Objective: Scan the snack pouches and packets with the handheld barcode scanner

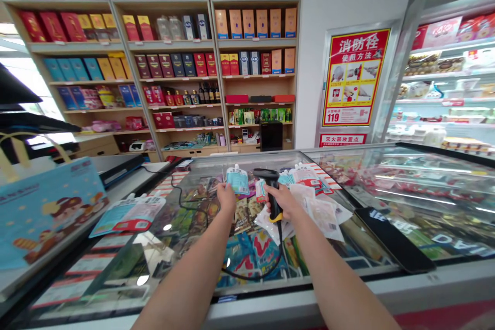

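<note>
My left hand [226, 199] pinches a light-blue spouted pouch [237, 180] by its lower left edge, with a barcode facing me. Wrapped round the handle of a black and yellow barcode scanner [274, 192] is my right hand [283, 200]. The scanner's head points left toward the pouch. A small red and white packet [261, 191] shows just left of the scanner; whether my right fingers touch it I cannot tell. Beside my right hand, clear plastic packages [323, 216] and more spouted pouches [309, 178] lie on the glass. Farther left rest several blue and red pouches [133, 212].
Frozen packets show beneath the glass top of the freezer [174, 263]. The scanner's black cable [255, 277] loops across the glass. A light-blue gift bag [50, 211] stands at left, and a black panel [394, 240] lies at right. Shelves [174, 44] of boxes line the back wall.
</note>
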The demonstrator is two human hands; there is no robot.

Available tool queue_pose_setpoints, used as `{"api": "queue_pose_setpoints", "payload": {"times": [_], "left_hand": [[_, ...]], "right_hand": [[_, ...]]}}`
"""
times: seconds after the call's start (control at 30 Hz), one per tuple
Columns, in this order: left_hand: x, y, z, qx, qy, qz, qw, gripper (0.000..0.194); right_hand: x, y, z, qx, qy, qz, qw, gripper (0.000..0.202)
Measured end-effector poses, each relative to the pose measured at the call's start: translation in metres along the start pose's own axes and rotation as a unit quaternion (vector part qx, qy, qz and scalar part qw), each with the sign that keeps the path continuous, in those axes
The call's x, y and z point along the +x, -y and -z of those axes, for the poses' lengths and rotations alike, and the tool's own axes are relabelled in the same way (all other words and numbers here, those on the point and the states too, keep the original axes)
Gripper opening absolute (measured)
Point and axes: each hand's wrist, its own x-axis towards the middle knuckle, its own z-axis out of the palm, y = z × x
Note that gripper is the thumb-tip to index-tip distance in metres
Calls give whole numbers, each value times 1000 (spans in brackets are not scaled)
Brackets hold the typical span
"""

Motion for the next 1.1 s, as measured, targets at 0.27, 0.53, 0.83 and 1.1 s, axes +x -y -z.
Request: {"api": "queue_pose_setpoints", "payload": {"times": [0.27, 0.53, 0.83, 1.1], "left_hand": [[-8, -17, 1, -257, 105, 84, 957, 32], [-9, -16, -2, -267, 115, 108, 951, 38], [-6, -15, -2, -267, 101, 103, 953, 37], [-9, -19, -2, -339, 86, 129, 928, 31]], "right_hand": [[3, -9, 3, -35, 34, -5, 999, 37], [-5, -3, -1, -67, 17, -33, 997, 27], [-3, -8, 1, -67, 24, -43, 997, 23], [-7, -5, -1, -79, 21, -45, 996, 19]]}}
